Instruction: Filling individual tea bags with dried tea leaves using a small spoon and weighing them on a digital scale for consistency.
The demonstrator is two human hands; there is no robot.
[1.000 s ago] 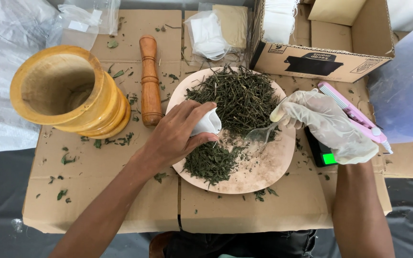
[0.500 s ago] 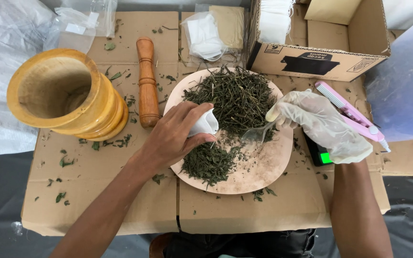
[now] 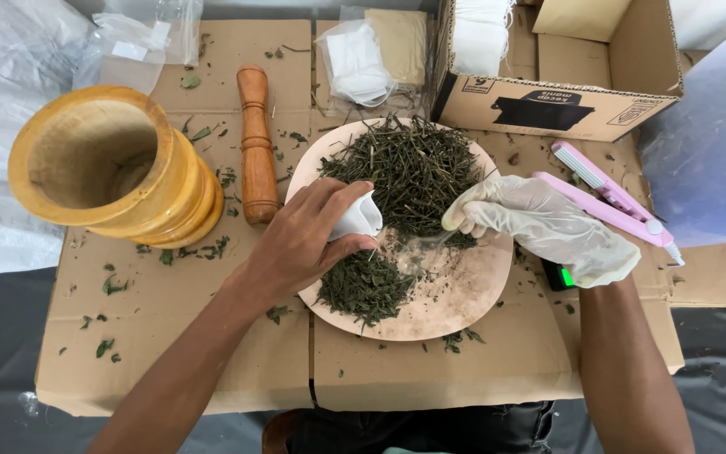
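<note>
My bare left hand [image 3: 304, 240] grips a small white bag [image 3: 358, 217] over the wooden plate [image 3: 472, 294], its mouth facing right. In a clear glove, my right hand [image 3: 544, 225] holds a small spoon [image 3: 428, 242] whose tip points at the bag's mouth. The plate carries a large heap of dried green stems [image 3: 413, 172] at the back. A smaller pile of crushed leaves [image 3: 367, 286] sits at the plate's front left, just below my left hand.
A wooden mortar [image 3: 107, 168] lies tilted at the left, with a wooden pestle [image 3: 256, 143] beside it. An open cardboard box [image 3: 565, 80] and a packet of white bags [image 3: 359, 63] sit at the back. A pink sealer tool [image 3: 611, 202] lies right of the plate. Leaf bits dot the cardboard sheet [image 3: 170, 336].
My right hand has shifted the spoon left, from the stem heap toward the bag's mouth. My left hand has kept the bag nearly in place.
</note>
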